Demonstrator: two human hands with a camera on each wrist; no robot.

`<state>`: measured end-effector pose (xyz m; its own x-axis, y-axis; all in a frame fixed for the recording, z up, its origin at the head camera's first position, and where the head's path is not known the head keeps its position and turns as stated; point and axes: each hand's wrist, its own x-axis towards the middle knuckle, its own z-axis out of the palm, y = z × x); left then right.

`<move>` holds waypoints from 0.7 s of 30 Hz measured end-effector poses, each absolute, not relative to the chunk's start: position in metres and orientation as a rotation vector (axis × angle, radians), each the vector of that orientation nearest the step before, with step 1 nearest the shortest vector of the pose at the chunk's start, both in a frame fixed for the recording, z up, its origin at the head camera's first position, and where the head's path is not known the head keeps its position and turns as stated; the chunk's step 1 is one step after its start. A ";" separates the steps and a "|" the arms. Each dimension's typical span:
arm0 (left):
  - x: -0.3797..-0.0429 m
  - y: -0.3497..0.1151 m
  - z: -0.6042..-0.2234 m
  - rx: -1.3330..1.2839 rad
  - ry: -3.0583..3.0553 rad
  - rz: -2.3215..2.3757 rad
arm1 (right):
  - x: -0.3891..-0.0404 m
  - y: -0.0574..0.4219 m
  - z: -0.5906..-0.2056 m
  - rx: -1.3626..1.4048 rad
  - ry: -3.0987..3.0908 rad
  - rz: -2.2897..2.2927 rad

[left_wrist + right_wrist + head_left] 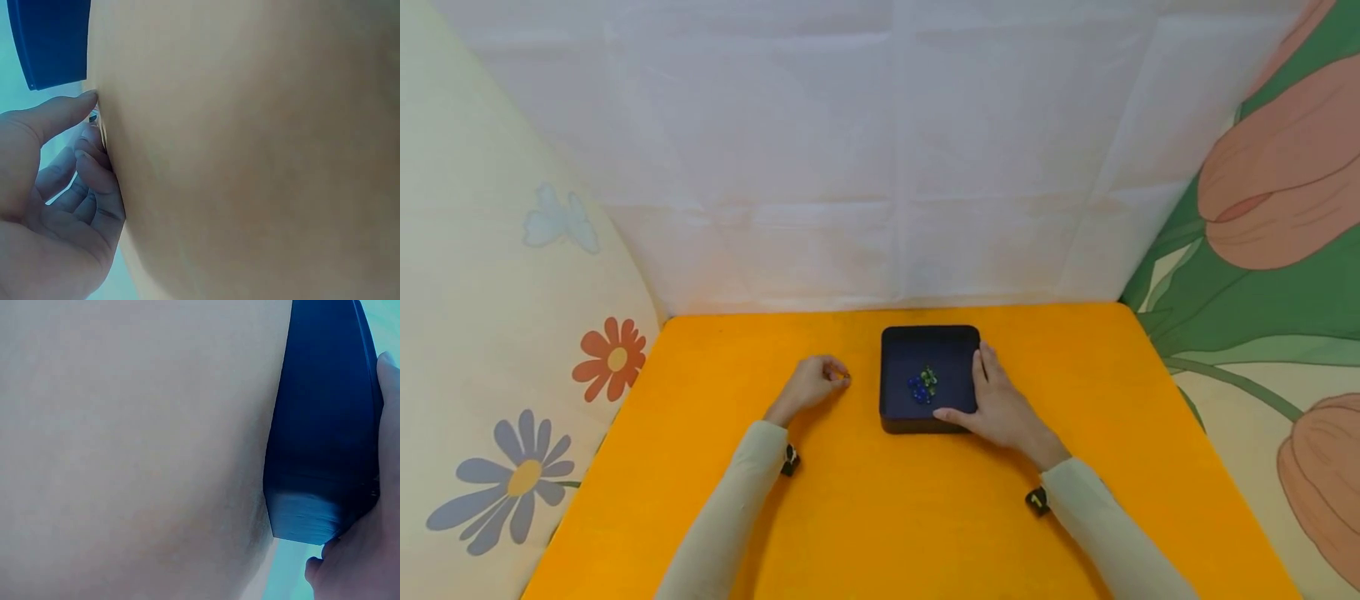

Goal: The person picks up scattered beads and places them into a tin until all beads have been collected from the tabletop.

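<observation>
A square black tray stands on the orange tabletop. Inside it lies a small cluster of blue marbles and green marbles. My right hand grips the tray's near right corner, its thumb over the front rim and its fingers along the right side. In the right wrist view the tray's dark wall fills the space beside that hand. Left of the tray, my left hand pinches a small dark marble-like piece between thumb and fingertips, close to the table. The fingers mostly hide that piece.
The orange table meets a white hanging cloth behind the tray. Flower-printed cloth borders the left side, and tulip-printed cloth the right. Each wrist wears a small black device.
</observation>
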<state>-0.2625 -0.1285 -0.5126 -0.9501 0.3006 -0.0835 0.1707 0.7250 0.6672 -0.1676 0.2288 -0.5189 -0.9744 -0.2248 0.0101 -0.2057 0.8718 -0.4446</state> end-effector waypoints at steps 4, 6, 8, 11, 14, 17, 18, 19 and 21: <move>-0.262 -0.128 -0.512 0.354 2.735 1.024 | -0.167 0.229 -0.519 -0.339 2.996 -0.713; -0.262 -0.128 -0.511 0.342 2.727 1.031 | -0.167 0.228 -0.518 -0.333 2.991 -0.716; -0.263 -0.128 -0.511 0.331 2.716 1.039 | -0.167 0.228 -0.518 -0.322 2.982 -0.714; -0.263 -0.127 -0.511 0.319 2.704 1.047 | -0.168 0.228 -0.518 -0.314 2.973 -0.713; -0.264 -0.127 -0.510 0.316 2.700 1.043 | -0.168 0.228 -0.518 -0.313 2.971 -0.710; -0.264 -0.127 -0.509 0.313 2.692 1.038 | -0.167 0.227 -0.518 -0.317 2.976 -0.710; -0.264 -0.127 -0.509 0.316 2.689 1.036 | -0.167 0.227 -0.518 -0.317 2.977 -0.710; -0.264 -0.127 -0.509 0.314 2.686 1.036 | -0.167 0.227 -0.518 -0.317 2.977 -0.709; -0.264 -0.127 -0.508 0.309 2.680 1.032 | -0.167 0.227 -0.518 -0.320 2.979 -0.707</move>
<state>-0.2642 -0.1267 -0.5084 -0.9455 0.2850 -0.1575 0.1058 0.7263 0.6792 -0.1671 0.2273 -0.5182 -0.9765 -0.2152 -0.0135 -0.1862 0.8731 -0.4507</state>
